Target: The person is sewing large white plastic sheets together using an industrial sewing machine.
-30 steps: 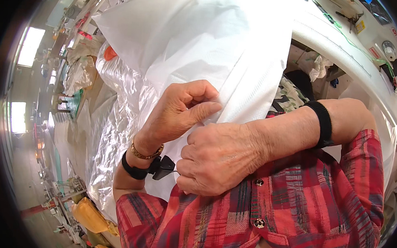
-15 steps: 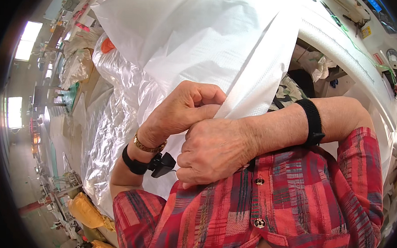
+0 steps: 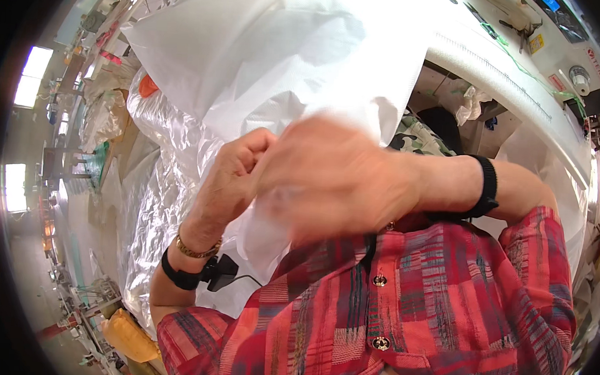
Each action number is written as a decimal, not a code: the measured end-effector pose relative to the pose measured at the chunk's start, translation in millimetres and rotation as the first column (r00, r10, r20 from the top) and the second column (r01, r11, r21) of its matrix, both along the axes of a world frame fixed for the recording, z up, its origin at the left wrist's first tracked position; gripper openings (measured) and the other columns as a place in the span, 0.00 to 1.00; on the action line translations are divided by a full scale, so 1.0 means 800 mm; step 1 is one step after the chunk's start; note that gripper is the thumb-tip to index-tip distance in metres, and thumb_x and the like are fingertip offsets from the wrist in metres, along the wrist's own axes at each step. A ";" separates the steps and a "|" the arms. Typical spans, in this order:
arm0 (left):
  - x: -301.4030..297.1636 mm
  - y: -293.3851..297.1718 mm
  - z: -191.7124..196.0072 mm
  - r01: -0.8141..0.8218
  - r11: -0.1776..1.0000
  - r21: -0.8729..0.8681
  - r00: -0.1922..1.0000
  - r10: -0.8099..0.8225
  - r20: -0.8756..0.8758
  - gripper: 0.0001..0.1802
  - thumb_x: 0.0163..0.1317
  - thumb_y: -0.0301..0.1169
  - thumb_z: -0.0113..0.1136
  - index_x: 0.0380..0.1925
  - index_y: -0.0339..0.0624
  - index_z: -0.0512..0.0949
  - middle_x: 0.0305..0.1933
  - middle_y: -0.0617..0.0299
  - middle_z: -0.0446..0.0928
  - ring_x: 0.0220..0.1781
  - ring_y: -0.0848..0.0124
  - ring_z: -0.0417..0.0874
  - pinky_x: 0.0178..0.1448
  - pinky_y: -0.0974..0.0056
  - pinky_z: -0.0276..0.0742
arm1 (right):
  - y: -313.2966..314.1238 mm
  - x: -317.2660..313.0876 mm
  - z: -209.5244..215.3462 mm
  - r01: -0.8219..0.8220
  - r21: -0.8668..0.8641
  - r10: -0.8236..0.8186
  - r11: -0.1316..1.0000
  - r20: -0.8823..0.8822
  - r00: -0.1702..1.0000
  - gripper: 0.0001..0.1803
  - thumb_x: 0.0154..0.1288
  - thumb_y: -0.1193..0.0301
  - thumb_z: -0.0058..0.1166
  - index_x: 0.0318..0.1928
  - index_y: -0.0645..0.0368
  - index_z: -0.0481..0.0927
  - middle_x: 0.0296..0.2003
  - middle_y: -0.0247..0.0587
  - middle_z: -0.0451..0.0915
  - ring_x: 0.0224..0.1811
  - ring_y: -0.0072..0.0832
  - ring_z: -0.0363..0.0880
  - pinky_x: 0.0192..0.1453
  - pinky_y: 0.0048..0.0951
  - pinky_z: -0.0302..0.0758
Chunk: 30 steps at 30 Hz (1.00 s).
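Note:
A large sheet of white fabric [image 3: 286,58] hangs from the work surface down toward my chest. My left hand [image 3: 236,174] pinches a lower edge of this fabric, fingers curled tight around it. My right hand [image 3: 334,179] is blurred with motion and lies right beside the left, over the same fabric edge; its grip cannot be made out. Both wrists carry black bands, and the left also has a gold bracelet and a small black device [image 3: 221,273]. My red plaid sleeves fill the lower part of the view.
Crinkled clear plastic sheeting [image 3: 157,200] is piled at my left. A white sewing machine [image 3: 523,70] stands at the upper right. A yellow bag [image 3: 126,334] lies low on the left, and an orange object [image 3: 148,84] peeks out under the fabric.
Both hands have risen closer to the camera with the fabric edge. The right hand has moved up and across fast enough to blur.

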<state>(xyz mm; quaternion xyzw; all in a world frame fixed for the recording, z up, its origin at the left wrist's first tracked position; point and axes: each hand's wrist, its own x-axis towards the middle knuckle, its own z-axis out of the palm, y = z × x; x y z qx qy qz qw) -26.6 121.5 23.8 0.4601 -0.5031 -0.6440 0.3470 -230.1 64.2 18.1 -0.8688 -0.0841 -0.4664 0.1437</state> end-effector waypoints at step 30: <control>-0.017 0.010 -0.083 0.577 0.541 -0.612 0.453 0.411 0.791 0.05 0.56 0.19 0.53 0.33 0.39 0.74 0.22 0.59 0.66 0.27 0.61 0.75 0.63 0.43 0.65 | -0.088 -0.027 -0.091 0.277 0.222 0.120 0.935 -0.932 0.342 0.19 0.67 0.63 0.51 0.52 0.60 0.78 0.51 0.54 0.79 0.54 0.46 0.76 0.52 0.40 0.75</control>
